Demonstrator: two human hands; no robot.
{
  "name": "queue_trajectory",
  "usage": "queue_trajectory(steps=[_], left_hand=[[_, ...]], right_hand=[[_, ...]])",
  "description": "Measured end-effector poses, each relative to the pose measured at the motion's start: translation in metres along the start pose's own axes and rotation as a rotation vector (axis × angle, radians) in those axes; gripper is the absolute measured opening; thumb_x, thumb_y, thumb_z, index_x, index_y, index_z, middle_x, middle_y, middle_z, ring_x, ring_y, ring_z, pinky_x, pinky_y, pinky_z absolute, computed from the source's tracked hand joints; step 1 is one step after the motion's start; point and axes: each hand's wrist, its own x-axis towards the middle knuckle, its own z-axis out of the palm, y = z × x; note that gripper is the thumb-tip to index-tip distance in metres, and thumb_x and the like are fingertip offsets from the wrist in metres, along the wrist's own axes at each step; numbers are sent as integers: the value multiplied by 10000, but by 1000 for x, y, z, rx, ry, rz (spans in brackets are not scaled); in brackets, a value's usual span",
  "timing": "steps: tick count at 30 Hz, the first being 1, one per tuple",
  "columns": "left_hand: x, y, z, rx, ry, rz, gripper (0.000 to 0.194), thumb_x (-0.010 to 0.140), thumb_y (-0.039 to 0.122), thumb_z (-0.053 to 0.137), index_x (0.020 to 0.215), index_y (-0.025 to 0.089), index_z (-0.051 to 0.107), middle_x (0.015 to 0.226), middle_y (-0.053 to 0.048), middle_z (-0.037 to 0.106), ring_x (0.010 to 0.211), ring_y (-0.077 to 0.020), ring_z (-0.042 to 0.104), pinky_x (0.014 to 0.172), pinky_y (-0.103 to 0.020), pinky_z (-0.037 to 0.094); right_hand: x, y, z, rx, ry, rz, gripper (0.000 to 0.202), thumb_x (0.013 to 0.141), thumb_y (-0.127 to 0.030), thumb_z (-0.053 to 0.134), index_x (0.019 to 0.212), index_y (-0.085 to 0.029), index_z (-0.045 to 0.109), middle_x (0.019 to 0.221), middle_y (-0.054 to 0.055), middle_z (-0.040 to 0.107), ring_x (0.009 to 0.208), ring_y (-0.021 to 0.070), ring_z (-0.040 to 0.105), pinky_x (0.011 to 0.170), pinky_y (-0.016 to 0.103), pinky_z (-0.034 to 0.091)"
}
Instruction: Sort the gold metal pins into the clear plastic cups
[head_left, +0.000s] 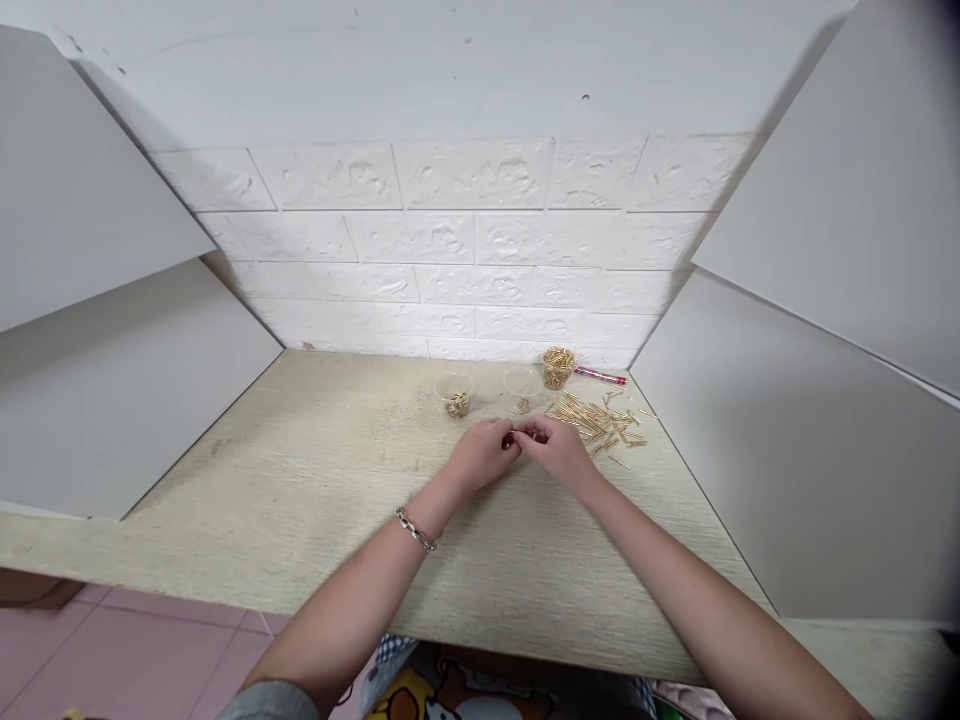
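Note:
My left hand (486, 453) and my right hand (553, 448) meet fingertip to fingertip just above the table, both closed in a pinch. What they hold between them is too small and hidden to name. Behind them stand a clear cup (454, 392) with small gold and dark pieces at its bottom and another clear cup (522, 388) with only a few small pieces. A third cup (557, 368) is heaped with gold pieces. Thin gold pins (589, 416) lie in a loose pile right behind my right hand.
A red and purple pen-like stick (600, 376) lies by the back wall (472, 240). Grey panels (135, 370) stand at the left and right of the wooden table (300, 480). Fine brown specks (412, 415) are scattered left of the cups.

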Motion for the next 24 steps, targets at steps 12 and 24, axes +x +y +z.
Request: queue_trajectory(steps=[12,24], left_hand=[[0,0,-2,6,33,18,137,779,210,452,671,179,532,687,-35,579,651,-143,506,583,-255,340],[0,0,-1,-68,93,-4,185,797,238,429,630,176,474,614,-6,523,569,-115,440,543,-241,297]], right_hand=[[1,-3,-1,95,39,62,128,684,-280,556,690,-177,632,670,13,639,623,149,560,594,264,428],[4,0,2,301,39,151,167,661,-318,583,669,-153,604,590,-10,556,545,107,476,516,233,376]])
